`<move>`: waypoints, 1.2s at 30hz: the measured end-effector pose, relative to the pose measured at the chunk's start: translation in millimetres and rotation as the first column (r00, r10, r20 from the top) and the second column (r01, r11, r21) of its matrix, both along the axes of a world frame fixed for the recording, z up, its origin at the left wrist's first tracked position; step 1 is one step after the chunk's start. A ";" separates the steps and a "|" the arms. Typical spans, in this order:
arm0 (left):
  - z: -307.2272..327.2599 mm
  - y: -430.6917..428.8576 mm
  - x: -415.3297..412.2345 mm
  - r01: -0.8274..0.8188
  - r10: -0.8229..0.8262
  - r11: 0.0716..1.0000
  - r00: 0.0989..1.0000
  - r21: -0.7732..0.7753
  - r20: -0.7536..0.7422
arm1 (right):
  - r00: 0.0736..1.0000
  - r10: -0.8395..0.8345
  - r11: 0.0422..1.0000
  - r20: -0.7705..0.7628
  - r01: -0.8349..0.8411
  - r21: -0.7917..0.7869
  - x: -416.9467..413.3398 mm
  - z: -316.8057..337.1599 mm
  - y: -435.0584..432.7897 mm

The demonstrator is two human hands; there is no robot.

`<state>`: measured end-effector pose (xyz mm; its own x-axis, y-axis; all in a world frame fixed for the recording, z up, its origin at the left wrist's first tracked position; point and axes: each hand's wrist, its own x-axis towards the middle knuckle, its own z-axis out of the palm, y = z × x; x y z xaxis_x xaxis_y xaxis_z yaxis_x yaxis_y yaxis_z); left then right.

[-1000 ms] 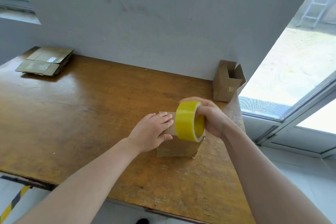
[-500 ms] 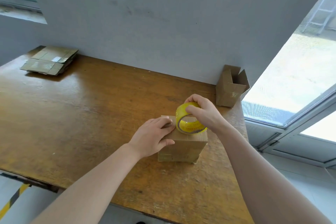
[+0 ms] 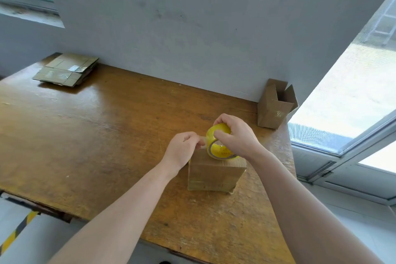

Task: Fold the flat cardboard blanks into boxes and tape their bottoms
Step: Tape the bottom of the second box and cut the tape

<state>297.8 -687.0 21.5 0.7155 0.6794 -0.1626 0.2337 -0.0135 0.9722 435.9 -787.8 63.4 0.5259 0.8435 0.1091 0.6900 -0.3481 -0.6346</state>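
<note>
Right hand is clenched around the yellow tape roll, thumb on the near rim and fingers curled over the top. It holds the roll on edge, with the open core facing the person, low over the upturned bottom of the cardboard box. Whether the roll touches the box cannot be told. Just to the left, the left hand pinches what looks like the free end of the tape. A short, pale strip bridges the two hands, running left to right.

The box stands on the wooden table, below both hands and slightly nearer the person. The strip hangs above the box's far left corner. The left hand is nearer that edge, so it would likely anchor the end there while the right draws the roll across. The seam's direction is hidden.

Well apart, a finished box stands open-topped by the wall at right. A stack of flat blanks lies at the far left.
</note>
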 end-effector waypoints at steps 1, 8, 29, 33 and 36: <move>2.9 -3.6 1.9 -0.007 0.006 0.999 1.000 -0.034 -0.017 | 1.000 0.005 1.000 0.009 -0.005 -0.004 -0.5 -0.2 0.4; 7.9 -10.8 9.6 -0.055 0.052 0.939 0.998 -0.341 -0.018 | 0.997 0.027 0.998 0.070 -0.024 -0.051 -4.1 0.7 2.6; -20.0 -8.5 9.8 -0.160 0.201 0.955 0.969 0.250 -0.147 | 0.952 -0.077 0.974 0.296 0.136 -0.183 8.6 5.8 1.0; -25.5 -2.4 5.1 -0.263 0.260 0.964 0.963 -0.035 -0.068 | 0.950 -0.063 0.959 0.305 0.142 -0.247 9.5 5.5 9.1; -24.6 0.7 3.9 -0.258 0.253 0.964 0.964 -0.060 -0.081 | 0.994 -0.104 0.966 0.035 0.109 -0.234 17.1 4.4 4.1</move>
